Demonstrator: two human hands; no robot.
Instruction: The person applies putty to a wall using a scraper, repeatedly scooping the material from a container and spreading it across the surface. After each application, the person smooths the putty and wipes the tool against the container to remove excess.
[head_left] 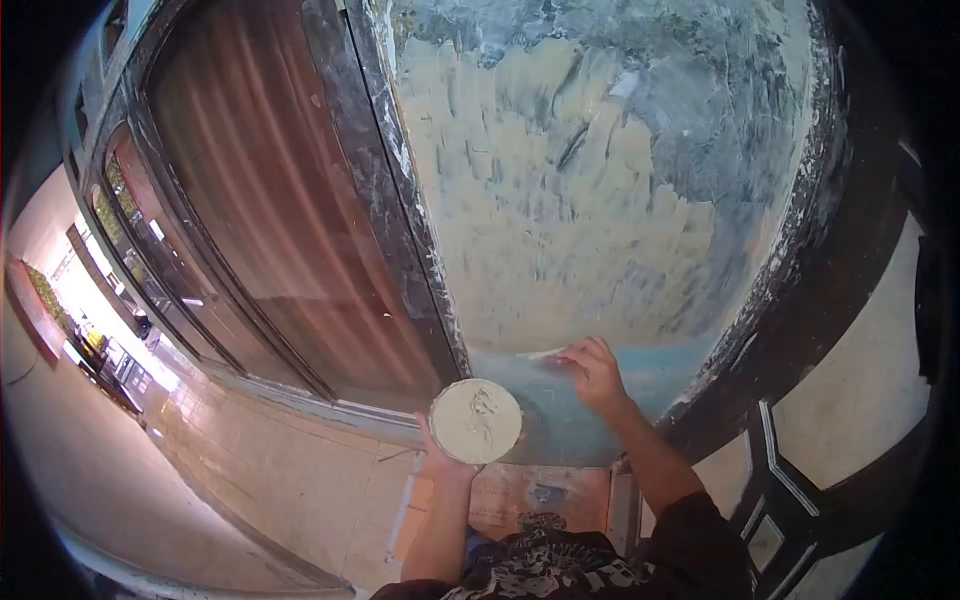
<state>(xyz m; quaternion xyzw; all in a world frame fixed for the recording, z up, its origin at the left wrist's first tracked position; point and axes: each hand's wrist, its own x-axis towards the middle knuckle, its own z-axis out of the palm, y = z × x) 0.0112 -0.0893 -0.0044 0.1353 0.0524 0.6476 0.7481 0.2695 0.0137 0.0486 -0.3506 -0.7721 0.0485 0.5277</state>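
My left hand (440, 457) holds a round tub of pale putty (476, 421) from its left and lower side, with the open top facing up. To the right, my right hand (592, 375) is closed on a thin, flat tool (545, 354), probably a putty knife, whose edge lies against the wall. Beige putty (560, 220) covers much of the wall panel in uneven strokes. Bare blue-green paint (570, 420) shows below the tool, and darker patches (720, 130) show at the upper right.
A dark-framed window (270, 200) with a reddish curtain stands left of the panel. Dark wooden framework (800, 470) with pale panels is at the right. Tiled floor (290, 480) runs to a bright opening at far left. An orange-brown board (540, 497) lies below the wall.
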